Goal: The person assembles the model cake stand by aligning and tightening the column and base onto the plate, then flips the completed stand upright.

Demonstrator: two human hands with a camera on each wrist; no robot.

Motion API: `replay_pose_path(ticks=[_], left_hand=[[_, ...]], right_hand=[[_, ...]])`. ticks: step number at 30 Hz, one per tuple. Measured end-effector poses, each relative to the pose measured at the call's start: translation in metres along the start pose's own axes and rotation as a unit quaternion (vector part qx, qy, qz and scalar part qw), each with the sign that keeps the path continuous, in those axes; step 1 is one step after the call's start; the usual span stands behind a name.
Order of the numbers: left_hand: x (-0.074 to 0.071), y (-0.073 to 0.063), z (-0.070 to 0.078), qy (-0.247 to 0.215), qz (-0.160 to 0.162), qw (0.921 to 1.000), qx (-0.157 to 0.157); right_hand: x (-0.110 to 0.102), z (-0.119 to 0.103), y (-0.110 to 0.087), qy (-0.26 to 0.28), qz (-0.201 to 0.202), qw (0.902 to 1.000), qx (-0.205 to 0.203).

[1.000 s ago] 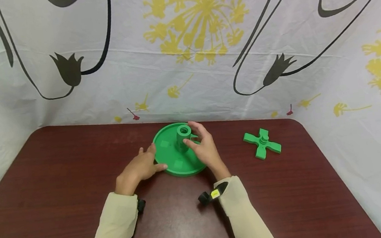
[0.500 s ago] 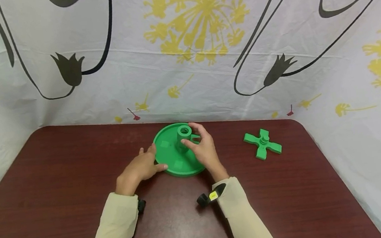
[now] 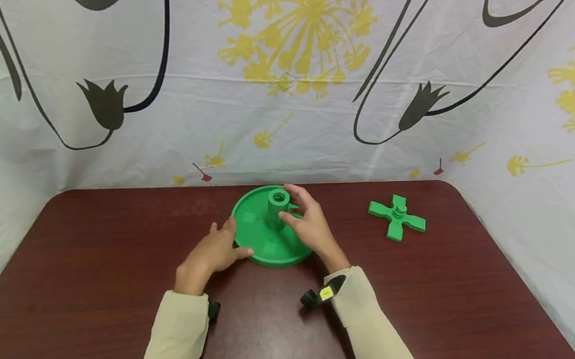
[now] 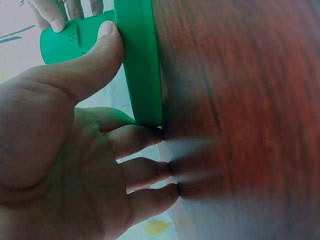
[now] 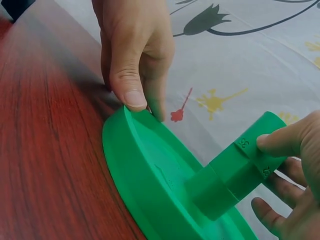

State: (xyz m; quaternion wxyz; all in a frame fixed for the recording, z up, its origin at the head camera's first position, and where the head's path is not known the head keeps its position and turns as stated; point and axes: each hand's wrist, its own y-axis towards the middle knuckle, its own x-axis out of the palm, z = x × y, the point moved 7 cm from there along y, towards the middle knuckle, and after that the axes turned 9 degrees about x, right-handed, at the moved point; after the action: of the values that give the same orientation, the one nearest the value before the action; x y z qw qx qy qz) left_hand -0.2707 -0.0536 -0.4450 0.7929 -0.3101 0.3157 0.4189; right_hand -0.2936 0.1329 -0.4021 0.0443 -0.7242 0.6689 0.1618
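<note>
A green round base (image 3: 251, 232) with a raised rim lies on the table. From it rises a green hollow cylinder (image 3: 275, 211), upright, with a threaded-looking bore and embossed numbers visible in the right wrist view. My left hand (image 3: 207, 254) holds the base at its left rim, thumb on top of the rim and index finger at the outer side; its other fingertips reach the table in the left wrist view. My right hand (image 3: 313, 224) grips the upper part of the cylinder (image 5: 240, 165) between thumb and fingers. A small green tab (image 3: 293, 206) sticks out beside it.
A green cross-shaped part (image 3: 397, 217) with a short central post lies on the table to the right. The dark red-brown table (image 3: 89, 275) ends at a white patterned cloth (image 3: 179, 127) behind. A small black device (image 3: 310, 299) sits at my right wrist.
My right hand and wrist shifted slightly left, then back right, and the tab beside the cylinder showed more, then less. The left hand, base and cross-shaped part stayed in place.
</note>
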Motion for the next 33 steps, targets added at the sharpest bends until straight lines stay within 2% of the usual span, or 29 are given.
replay_pose_path(ticks=[4,21,25,33], left_hand=[[0.0,-0.001,0.0,-0.002,-0.001,1.0,-0.001],[0.0,-0.002,0.001,-0.005,-0.001,1.0,0.001],[0.0,-0.003,0.0,-0.005,0.002,1.0,-0.002],[-0.001,-0.002,0.003,0.001,0.011,0.9999,0.006]], right_hand=[[0.0,0.013,0.005,-0.015,0.013,0.9998,-0.004],[0.001,0.016,0.002,-0.077,0.08,0.9938,0.0],[0.003,0.018,0.001,-0.084,0.073,0.9938,0.003],[0.0,0.016,0.002,-0.057,0.044,0.9974,-0.005]])
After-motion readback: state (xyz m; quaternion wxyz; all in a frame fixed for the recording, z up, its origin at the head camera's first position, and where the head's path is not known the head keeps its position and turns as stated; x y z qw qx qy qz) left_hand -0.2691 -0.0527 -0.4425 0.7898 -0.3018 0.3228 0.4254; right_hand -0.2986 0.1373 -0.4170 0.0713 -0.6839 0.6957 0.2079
